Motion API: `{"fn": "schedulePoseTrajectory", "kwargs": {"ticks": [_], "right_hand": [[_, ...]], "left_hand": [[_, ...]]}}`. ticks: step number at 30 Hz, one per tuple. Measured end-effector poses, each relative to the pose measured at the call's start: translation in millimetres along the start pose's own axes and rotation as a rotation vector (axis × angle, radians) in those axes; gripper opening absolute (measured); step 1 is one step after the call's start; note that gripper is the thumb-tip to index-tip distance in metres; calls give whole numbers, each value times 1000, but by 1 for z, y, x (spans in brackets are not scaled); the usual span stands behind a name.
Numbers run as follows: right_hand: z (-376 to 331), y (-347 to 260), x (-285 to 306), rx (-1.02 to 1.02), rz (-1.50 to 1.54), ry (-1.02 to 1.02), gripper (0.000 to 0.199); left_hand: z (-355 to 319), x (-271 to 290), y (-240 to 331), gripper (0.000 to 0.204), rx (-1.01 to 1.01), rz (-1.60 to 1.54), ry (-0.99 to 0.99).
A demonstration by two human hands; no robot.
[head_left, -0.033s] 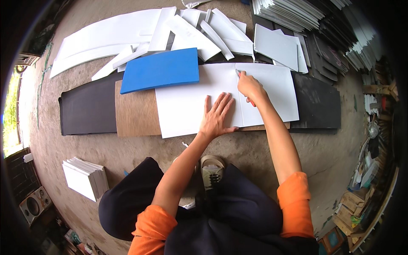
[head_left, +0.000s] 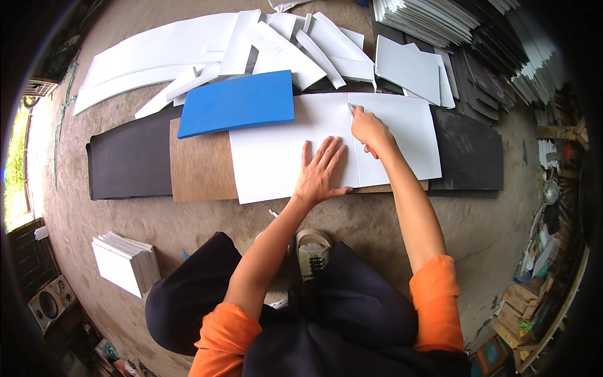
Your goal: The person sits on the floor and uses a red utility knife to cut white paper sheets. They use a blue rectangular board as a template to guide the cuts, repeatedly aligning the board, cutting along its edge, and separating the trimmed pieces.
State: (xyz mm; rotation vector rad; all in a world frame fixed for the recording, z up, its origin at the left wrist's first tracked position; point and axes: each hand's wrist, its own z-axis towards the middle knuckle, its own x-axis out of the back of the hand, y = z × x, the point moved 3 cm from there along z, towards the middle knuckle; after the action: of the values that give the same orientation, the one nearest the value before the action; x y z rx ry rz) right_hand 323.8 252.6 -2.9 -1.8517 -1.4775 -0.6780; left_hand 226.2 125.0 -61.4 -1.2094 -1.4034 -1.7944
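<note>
The left hand (head_left: 321, 171) is pressing flat, fingers spread, on the white sheet (head_left: 276, 151) lying over the brown board (head_left: 201, 166) at 12 o'clock, while the right hand (head_left: 369, 129), grip closed on a red-handled cutter (head_left: 361, 122), is best drawing it steadily along 1 straight line.

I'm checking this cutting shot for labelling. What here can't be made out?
Head view only:
- Cutter in the right hand: mostly hidden by the fingers; blade too small to see.
- Brown board: its right part is covered by the white sheet under the left hand.
- Stacked sheets at top right: cut off by the picture's edge.
</note>
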Motion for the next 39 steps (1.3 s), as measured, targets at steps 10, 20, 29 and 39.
{"fn": "schedulePoseTrajectory", "kwargs": {"ticks": [10, 20, 29, 39], "right_hand": [[-6, 8, -7, 35, -51, 37, 30], [-21, 11, -7, 2, 2, -28, 29], [-27, 27, -24, 88, 21, 26, 32], [-43, 39, -39, 59, -26, 21, 28]], "left_hand": [[-1, -2, 1, 100, -8, -34, 23], [-2, -1, 2, 99, -6, -27, 20], [-1, -3, 2, 96, -22, -21, 53], [-2, -4, 3, 97, -25, -18, 65]]}}
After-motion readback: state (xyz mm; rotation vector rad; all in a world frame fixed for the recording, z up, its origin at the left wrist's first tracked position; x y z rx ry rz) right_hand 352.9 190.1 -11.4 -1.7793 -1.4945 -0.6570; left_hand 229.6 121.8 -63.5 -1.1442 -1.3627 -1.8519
